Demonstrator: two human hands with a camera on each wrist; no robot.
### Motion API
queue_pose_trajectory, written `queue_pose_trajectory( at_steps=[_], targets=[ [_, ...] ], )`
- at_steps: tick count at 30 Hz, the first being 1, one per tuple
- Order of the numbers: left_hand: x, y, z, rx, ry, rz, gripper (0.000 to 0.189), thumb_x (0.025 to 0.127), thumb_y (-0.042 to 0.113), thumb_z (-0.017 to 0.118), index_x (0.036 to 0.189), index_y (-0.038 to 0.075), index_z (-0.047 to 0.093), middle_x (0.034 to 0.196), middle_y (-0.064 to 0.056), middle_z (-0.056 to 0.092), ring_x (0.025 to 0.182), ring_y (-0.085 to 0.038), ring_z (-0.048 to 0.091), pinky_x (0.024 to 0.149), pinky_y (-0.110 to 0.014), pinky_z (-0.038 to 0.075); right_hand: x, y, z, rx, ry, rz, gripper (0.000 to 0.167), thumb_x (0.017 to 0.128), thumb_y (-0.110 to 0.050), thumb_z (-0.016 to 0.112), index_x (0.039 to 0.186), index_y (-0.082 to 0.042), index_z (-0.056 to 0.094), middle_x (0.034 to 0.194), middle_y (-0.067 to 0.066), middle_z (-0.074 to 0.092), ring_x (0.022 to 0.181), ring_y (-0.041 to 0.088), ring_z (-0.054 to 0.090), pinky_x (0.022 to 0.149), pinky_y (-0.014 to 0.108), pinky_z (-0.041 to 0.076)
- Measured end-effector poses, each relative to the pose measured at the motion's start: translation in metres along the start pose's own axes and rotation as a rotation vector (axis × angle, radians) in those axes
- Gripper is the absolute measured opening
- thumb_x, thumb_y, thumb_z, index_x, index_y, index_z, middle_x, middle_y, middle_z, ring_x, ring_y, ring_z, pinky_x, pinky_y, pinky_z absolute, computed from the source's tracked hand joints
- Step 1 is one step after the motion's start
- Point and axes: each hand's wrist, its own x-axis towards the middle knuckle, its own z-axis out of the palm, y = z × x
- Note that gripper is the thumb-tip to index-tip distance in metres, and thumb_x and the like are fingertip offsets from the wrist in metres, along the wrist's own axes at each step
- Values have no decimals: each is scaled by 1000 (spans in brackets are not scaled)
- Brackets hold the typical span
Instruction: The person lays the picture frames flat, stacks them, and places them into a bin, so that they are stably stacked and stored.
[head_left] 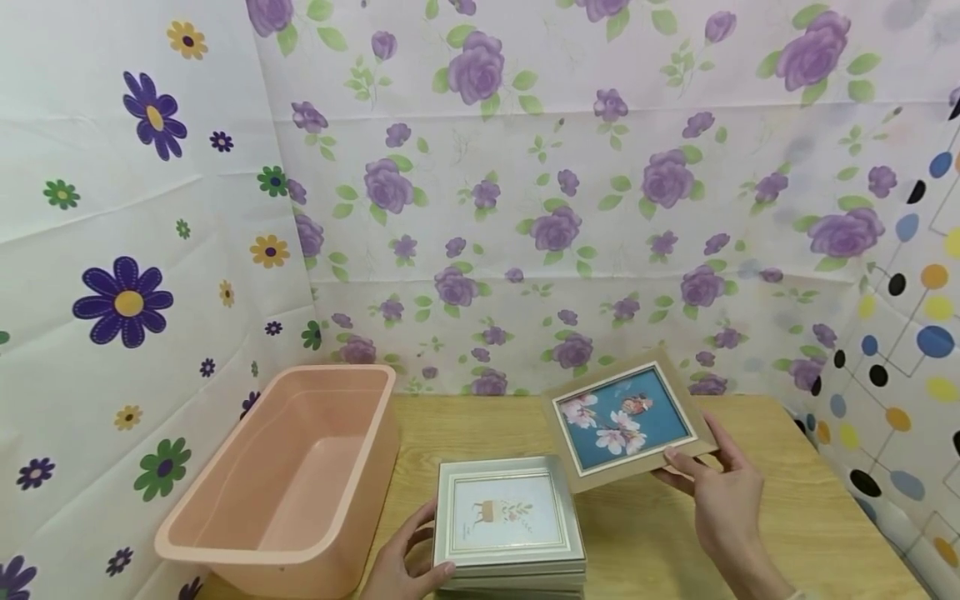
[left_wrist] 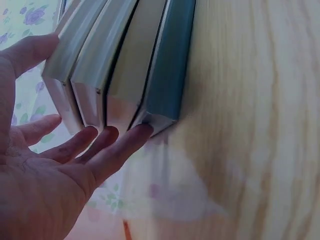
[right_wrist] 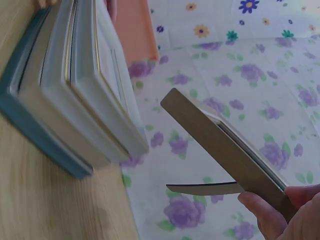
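My right hand pinches the lower right corner of a tan picture frame, with the thumb over its front. It holds a picture of pink blossoms and a bird on blue, tilted above the table. In the right wrist view, the same picture frame appears edge-on, a stand leg sticking out behind it. My left hand touches the left side and near corner of a stack of several picture frames. The pale top one shows an animal and flowers. In the left wrist view, fingertips reach the bottom teal frame.
A pink plastic basin stands at the left of the wooden table, with no items visible inside. Flower-printed cloth hangs behind the table and on the left; dotted cloth hangs on the right.
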Motion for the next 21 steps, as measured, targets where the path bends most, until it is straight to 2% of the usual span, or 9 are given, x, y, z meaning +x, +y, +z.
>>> queue_pose_trajectory(
  at_steps=[2,5,8,10,13,15,17,19,21],
  targets=[
    [-1,2,0,44,7,10,90,88,16,90,164,2,44,163,-33,46,143,-51,54,93,-34,63,-7,2,3,-2,1,29,88,96,14,72,170,-23,40,120,2,58,88,11,82,79,36,68],
    [-3,11,1,175,50,16,90,88,19,90,163,2,44,161,-35,47,139,-55,56,99,-46,64,-17,3,6,-14,-8,65,92,97,13,71,172,-24,34,120,1,59,91,10,82,83,37,68],
    [-3,25,4,289,169,36,86,88,17,89,160,0,45,157,-36,50,135,-57,59,103,-59,61,-27,4,8,-29,-24,95,93,98,12,71,173,-26,31,121,-1,60,94,10,81,86,38,68],
    [-1,37,8,308,268,52,79,90,14,87,157,-1,48,156,-32,52,136,-51,59,106,-56,60,-33,5,9,-37,-41,109,93,99,11,70,174,-26,30,121,-3,61,96,10,81,88,40,68],
    [3,54,17,202,339,108,67,93,6,82,153,-6,52,152,-28,57,136,-34,58,108,-38,60,-42,5,10,-43,-63,132,93,100,9,70,174,-27,28,120,-10,65,100,10,81,90,41,68],
    [7,65,24,94,316,129,59,97,2,77,150,-8,55,151,-27,60,133,-19,61,104,-25,59,-48,6,10,-40,-70,148,94,100,8,71,175,-26,26,121,-11,65,100,10,81,91,42,67],
    [12,73,31,-18,256,138,53,99,0,73,148,-11,56,148,-29,62,126,-9,64,101,-18,58,-54,6,12,-31,-82,165,94,100,9,71,175,-26,27,123,-9,64,101,11,81,92,43,67],
    [17,80,37,-105,189,125,50,102,1,70,148,-12,56,148,-30,63,125,-8,68,100,-18,59,-60,7,14,-18,-91,182,94,99,9,72,174,-26,28,125,-5,63,102,13,81,93,44,67],
    [22,84,43,-170,123,105,51,106,6,67,151,-13,53,151,-32,61,133,-19,69,104,-24,60,-66,9,16,-6,-101,198,94,98,10,72,174,-26,30,126,-3,61,102,15,81,93,45,67]
  ],
)
